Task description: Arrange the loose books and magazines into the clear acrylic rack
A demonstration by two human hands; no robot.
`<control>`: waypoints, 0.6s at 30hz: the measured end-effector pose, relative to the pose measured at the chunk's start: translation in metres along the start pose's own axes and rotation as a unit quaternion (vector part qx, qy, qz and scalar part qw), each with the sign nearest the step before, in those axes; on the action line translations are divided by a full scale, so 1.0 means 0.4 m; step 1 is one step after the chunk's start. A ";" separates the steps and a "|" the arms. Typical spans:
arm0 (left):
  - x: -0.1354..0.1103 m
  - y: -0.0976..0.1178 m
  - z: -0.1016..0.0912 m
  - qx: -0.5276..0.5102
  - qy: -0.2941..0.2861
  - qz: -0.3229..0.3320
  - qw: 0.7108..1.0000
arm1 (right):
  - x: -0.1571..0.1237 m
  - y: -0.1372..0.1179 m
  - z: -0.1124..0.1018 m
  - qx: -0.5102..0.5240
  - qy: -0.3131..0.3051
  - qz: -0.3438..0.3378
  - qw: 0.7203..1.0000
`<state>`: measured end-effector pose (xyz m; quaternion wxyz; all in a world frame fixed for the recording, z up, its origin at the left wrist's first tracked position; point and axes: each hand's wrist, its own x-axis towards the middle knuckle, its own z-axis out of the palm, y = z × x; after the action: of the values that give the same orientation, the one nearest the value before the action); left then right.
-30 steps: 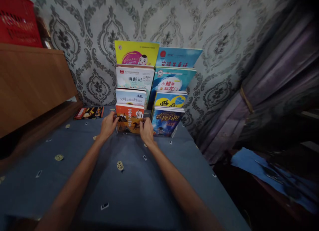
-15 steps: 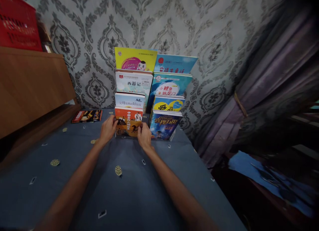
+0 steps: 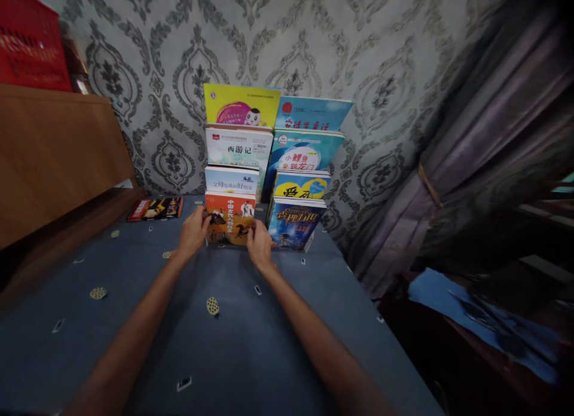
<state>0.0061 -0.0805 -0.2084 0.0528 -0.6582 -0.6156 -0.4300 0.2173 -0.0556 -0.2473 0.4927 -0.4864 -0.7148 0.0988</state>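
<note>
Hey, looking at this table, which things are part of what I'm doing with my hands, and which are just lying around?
Part of it:
- Orange book, with your left hand and right hand at its sides
- Likely the other upright books, in two columns

Apparently just around:
- Dark book lying flat
- Red basket
- Blue cloth

Chinese titles I can read
The orange book (image 3: 229, 222) I hold: 中国古代人物故事; white book (image 3: 238, 148): 西游记; teal book (image 3: 305, 151): 小鲤鱼跳龙门; pale blue book (image 3: 231, 179): 父母是我的好朋友.
</note>
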 end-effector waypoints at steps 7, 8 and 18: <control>0.003 0.000 -0.009 0.013 -0.017 0.001 1.000 | 0.003 0.010 -0.004 0.028 0.000 -0.006 1.000; 0.003 0.002 -0.012 0.019 -0.018 -0.002 1.000 | 0.005 0.010 -0.007 0.036 -0.001 -0.005 0.999; 0.005 0.036 -0.048 0.028 0.002 -0.008 1.000 | 0.014 0.003 -0.037 0.088 -0.005 0.008 0.996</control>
<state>0.0084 -0.0938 -0.1883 0.0686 -0.6508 -0.6326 -0.4143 0.2296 -0.0555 -0.2372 0.5291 -0.4461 -0.7020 0.1681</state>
